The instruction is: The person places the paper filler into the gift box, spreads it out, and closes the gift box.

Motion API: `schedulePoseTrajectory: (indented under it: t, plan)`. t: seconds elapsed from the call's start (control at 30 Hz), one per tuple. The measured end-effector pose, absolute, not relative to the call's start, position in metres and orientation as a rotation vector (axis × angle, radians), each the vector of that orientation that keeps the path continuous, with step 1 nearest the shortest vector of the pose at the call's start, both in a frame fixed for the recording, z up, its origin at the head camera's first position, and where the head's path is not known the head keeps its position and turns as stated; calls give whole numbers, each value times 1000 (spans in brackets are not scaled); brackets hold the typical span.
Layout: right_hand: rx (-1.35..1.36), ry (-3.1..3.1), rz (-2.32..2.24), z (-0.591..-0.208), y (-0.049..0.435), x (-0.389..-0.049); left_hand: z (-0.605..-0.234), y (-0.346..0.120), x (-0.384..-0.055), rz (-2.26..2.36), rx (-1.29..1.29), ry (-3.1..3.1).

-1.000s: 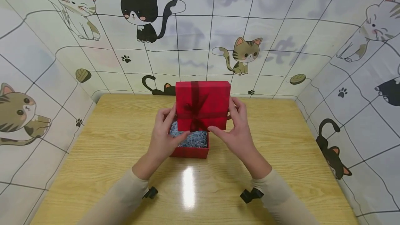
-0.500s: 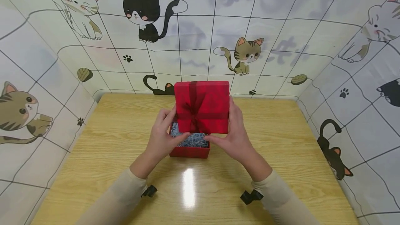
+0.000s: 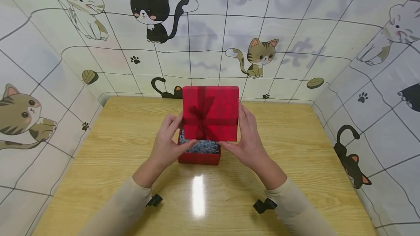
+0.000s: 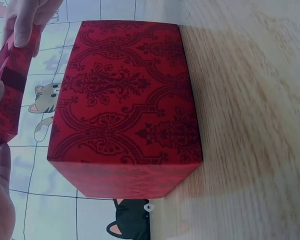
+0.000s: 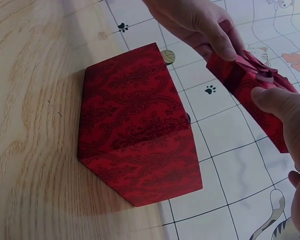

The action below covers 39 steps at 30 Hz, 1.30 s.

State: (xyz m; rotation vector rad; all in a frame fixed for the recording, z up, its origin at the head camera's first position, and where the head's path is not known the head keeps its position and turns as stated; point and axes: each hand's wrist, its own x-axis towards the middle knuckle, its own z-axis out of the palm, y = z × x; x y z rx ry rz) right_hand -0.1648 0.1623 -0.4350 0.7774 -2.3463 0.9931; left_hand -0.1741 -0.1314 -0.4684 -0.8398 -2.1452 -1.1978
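Note:
Both hands hold a red gift box lid [image 3: 216,112] with a dark red ribbon and bow, raised above the box and tilted so its top faces the head camera. The left hand [image 3: 167,142] grips its left edge, thumb along the near edge. On the opposite side, the right hand [image 3: 248,139] grips the right edge, its thumb also at the near edge. Below stands the red patterned box base [image 3: 199,158], without its lid, filled with grey-blue paper shred [image 3: 202,146]. The lid hides the back of the base. Both wrist views show the base's patterned walls [image 4: 125,95] on the table.
The light wooden table [image 3: 124,148] runs back to a white tiled-pattern backdrop [image 3: 210,54] printed with cartoon cats, which also rises at both sides. A small black device [image 3: 155,200] sits at the left wrist, another black device [image 3: 265,205] at the right wrist.
The lid has shifted slightly left and toward the person. The right hand's fingers have straightened along the lid's side compared with a second ago. The base has stayed in place.

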Motion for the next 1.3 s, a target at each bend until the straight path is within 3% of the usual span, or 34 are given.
schedulePoseTrajectory:
  t: [1.3]
  plan:
    - [533, -2758, 1352, -484, 146, -140, -497, -172, -148, -1281, -656, -2555]
